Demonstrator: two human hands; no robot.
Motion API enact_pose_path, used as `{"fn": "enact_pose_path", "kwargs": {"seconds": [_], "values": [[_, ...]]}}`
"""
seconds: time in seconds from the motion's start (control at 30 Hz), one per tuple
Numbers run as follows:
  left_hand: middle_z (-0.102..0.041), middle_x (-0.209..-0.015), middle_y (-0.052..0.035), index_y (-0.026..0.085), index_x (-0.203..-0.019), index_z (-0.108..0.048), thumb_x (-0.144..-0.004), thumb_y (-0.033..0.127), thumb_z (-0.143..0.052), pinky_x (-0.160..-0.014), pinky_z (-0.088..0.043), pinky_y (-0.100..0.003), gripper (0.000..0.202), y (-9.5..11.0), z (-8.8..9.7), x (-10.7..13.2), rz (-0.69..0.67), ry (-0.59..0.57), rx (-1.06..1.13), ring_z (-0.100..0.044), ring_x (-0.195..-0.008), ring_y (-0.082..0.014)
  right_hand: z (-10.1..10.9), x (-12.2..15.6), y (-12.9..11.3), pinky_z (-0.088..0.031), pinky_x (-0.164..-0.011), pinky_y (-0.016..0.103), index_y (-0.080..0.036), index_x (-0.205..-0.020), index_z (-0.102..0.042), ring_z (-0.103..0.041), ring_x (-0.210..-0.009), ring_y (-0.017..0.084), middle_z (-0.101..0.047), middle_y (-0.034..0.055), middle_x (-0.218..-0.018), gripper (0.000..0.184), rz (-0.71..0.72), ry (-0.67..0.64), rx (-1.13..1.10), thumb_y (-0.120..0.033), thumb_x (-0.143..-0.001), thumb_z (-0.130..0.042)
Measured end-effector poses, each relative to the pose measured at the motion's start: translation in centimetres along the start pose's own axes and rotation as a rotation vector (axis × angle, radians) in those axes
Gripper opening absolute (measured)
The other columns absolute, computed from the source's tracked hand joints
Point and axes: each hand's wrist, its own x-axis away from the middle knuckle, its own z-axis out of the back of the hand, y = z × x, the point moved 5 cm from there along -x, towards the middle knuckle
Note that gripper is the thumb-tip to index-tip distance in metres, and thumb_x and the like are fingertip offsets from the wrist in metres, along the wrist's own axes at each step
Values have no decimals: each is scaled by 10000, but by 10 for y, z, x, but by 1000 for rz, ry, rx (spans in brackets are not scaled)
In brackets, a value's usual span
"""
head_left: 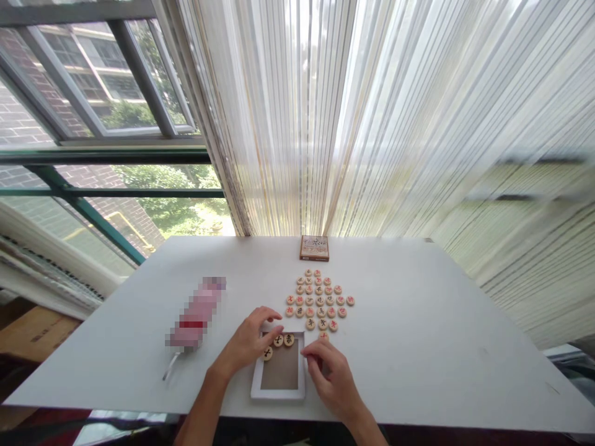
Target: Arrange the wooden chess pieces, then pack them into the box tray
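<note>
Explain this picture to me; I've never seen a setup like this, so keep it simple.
There is no machine here: a person works with two bare hands. The single picture comes from a camera worn on the person's head, looking forward and down.

On the white table lie many round pieces with red or dark characters, grouped beyond the hands. Behind them is a small box; off to the left is a pink item, blurred out.

Nearest the person is a shallow white tray with three discs visible inside. The left hand is over its far left corner, thumb and finger apart. The right hand is at its right edge; whether it holds anything is unclear.
</note>
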Motion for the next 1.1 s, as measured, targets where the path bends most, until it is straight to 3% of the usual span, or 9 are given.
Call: {"fn": "enact_pose_path", "kwargs": {"seconds": [0.2, 0.4, 0.53, 0.73, 0.83, 1.1], "values": [[-665, -1025, -54, 215, -1015, -643, -921, 398, -529, -851, -505, -340, 236, 10, 16, -27, -40, 108, 10, -611, -922, -197, 9, 3, 2, -491, -736, 299, -214, -918, -666, -573, -683, 160, -635, 28, -787, 165, 3, 112, -21, -192, -923, -503], [-669, -998, -39, 215, -1002, -647, -933, 385, -523, -785, -511, -298, 222, 24, 18, -47, -91, 119, 11, -618, -864, -170, 19, 5, 0, -493, -662, 275, -210, -925, -666, -580, -689, 165, -626, 39, -804, 164, -17, 139, -39, -207, -929, -501], [-679, -951, -28, 215, -999, -656, -932, 366, -519, -697, -502, -274, 213, 20, 11, -55, -82, 79, -18, -604, -760, -152, 35, 8, 2, -488, -665, 279, -215, -956, -666, -578, -689, 167, -635, 47, -832, 158, -16, 156, 6, -210, -936, -509], [-679, -951, -14, 240, -983, -670, -885, 302, -595, -773, -494, -291, 138, 24, -11, -54, -137, -56, -129, -611, -816, -172, 59, 12, 18, -501, -656, 280, -216, -955, -661, -594, -708, 182, -636, 53, -837, 159, -92, 226, 51, -265, -951, -510], [-665, -967, -21, 246, -976, -670, -876, 293, -604, -812, -489, -293, 129, 31, -20, -52, -173, -110, -178, -617, -891, -190, 62, 13, 23, -514, -652, 275, -208, -959, -667, -601, -710, 183, -644, 57, -842, 168, -122, 247, 43, -287, -950, -518], [-635, -964, -23, 236, -947, -654, -851, 250, -624, -795, -470, -269, 101, 35, -28, -56, -169, -160, -288, -604, -860, -181, 61, 12, 26, -512, -662, 269, -206, -1020, -666, -599, -726, 178, -650, 50, -857, 187, -146, 238, 35, -298, -951, -518]]}}
